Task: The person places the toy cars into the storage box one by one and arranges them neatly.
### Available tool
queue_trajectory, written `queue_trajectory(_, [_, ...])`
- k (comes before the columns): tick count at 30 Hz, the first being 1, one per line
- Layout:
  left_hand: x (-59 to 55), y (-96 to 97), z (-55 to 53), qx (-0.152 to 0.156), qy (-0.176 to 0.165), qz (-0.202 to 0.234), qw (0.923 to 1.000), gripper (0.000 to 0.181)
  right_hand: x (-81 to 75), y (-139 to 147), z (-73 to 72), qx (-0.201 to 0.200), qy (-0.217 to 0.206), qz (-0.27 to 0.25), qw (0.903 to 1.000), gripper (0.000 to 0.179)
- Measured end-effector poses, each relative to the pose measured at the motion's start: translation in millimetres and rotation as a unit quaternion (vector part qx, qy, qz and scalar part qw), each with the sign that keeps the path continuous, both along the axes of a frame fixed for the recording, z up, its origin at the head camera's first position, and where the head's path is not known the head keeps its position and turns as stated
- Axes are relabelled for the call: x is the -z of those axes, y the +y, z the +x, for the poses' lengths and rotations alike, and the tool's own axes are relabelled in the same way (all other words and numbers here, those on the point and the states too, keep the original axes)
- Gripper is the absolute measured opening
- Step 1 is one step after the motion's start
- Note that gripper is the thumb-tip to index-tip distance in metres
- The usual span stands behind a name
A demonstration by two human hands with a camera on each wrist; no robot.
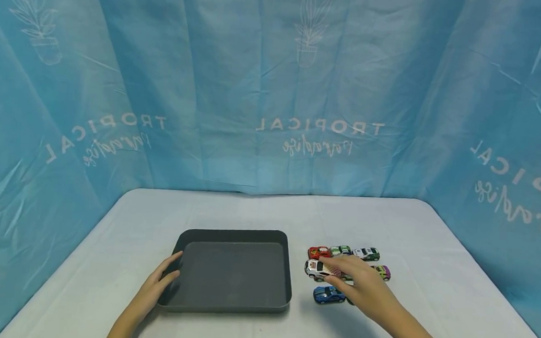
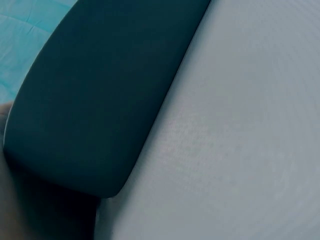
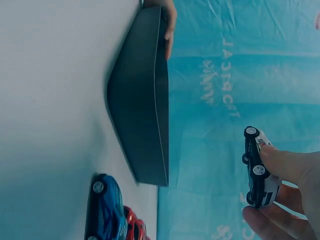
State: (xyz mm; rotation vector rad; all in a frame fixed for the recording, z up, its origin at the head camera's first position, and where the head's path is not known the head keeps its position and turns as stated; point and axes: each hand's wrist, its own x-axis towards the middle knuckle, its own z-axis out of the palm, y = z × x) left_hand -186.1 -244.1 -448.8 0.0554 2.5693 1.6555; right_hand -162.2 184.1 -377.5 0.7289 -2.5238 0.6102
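One raised right hand (image 1: 361,282) pinches a white toy car (image 1: 315,268).

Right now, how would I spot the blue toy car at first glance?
Find the large grey tray on the white table. Just right of it in the head view are small toy cars, some partly behind the right hand. The blue car stands at their near edge, the only one showing a blue body.
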Motion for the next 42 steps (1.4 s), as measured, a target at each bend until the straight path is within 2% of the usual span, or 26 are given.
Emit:
queue_trajectory(7, [0.3, 0.0, -0.2, 0.002, 0.007, 0.001, 1.0000, 0.054, -0.4, -13, -2.0, -0.014, 0.013, 0.004, 0.9998, 0.034])
queue_trajectory(15, [1.7, -0.7, -0.4, 0.001, 0.002, 0.005, 1.0000, 0.054, 1.3, -27, -8.6, -0.058, 0.033, -0.004, 0.9977, 0.034])
queue_trajectory(23, [1.4, -0.6, -1.5, -0.003, -0.008, 0.009, 0.9999, 0.057, 0.9, -44, -11.5, -0.091, 0.025, -0.019, 0.9953, 0.034])
queue_trajectory(28, [0.9, 0.8, -1.4, -0.010, -0.014, 0.001, 0.9999, 0.056, 1.4, -56, -12.3, -0.110, 0.053, -0.018, 0.9923, 0.036])
queue_trajectory(35, [1.0, 1.6, -2.7, -0.018, -0.017, -0.008, 0.9997, 0.056, -3.2, -72, -10.9, -0.121, 0.035, -0.005, 0.9920, 0.034])
queue_trajectory(42, [1.7, 0.9, -2.5, -0.014, -0.014, -0.003, 0.9998, 0.056, -4.5, -88, -10.4, -0.142, 0.039, 0.001, 0.9891, 0.031])
